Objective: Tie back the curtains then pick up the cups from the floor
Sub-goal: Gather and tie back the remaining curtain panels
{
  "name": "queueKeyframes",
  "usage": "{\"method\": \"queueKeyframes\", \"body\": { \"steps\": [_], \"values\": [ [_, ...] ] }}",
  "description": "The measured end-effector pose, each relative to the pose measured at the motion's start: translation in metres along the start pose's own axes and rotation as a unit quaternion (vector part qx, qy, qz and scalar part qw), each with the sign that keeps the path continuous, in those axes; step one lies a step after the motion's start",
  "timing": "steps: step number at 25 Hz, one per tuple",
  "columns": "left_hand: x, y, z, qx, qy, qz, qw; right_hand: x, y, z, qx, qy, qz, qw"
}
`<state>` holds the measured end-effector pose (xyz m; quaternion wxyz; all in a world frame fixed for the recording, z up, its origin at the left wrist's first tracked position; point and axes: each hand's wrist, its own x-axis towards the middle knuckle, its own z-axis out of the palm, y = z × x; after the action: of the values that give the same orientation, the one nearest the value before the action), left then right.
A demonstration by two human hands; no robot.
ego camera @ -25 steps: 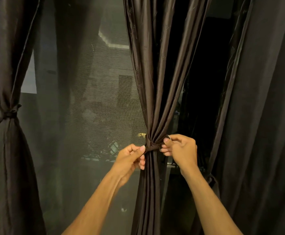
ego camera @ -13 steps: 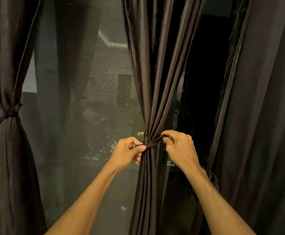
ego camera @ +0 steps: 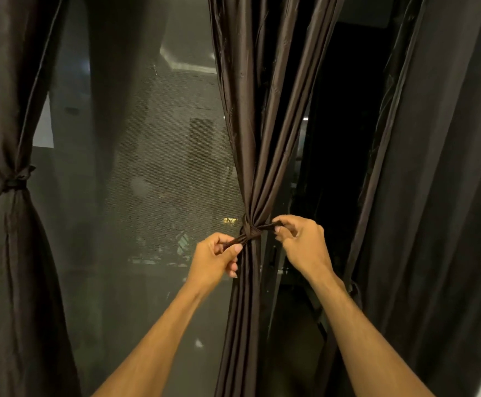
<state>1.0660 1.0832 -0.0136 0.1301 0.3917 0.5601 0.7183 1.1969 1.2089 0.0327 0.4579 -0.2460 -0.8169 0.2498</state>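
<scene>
Evidently the knot is being drawn tight: the left hand point(ego camera: 212, 260) pinches one end of the tie-back point(ego camera: 250, 231) and the right hand point(ego camera: 300, 242) pinches the other, each grip closed on the strip, held out to opposite sides so the loop cinches the middle curtain point(ego camera: 255, 156) into a narrow waist. That curtain is dark brown, slightly glossy, gathered in long pleats at centre. Far left, another curtain point(ego camera: 10, 110) already hangs tied. To the right a third curtain point(ego camera: 434, 167) hangs loose. No cups show.
</scene>
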Motion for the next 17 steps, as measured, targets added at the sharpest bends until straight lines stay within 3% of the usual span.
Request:
{"method": "queueKeyframes", "body": {
  "steps": [9, 17],
  "values": [
    [-0.019, -0.028, 0.029, -0.04, -0.022, -0.099, 0.994, -0.04, 0.036, 0.002, -0.049, -0.064, 0.089, 0.993],
    [-0.046, -0.033, 0.091, 0.032, -0.075, -0.141, 0.987, -0.07, 0.079, -0.046, -0.101, -0.16, 0.071, 0.979]
  ]
}}
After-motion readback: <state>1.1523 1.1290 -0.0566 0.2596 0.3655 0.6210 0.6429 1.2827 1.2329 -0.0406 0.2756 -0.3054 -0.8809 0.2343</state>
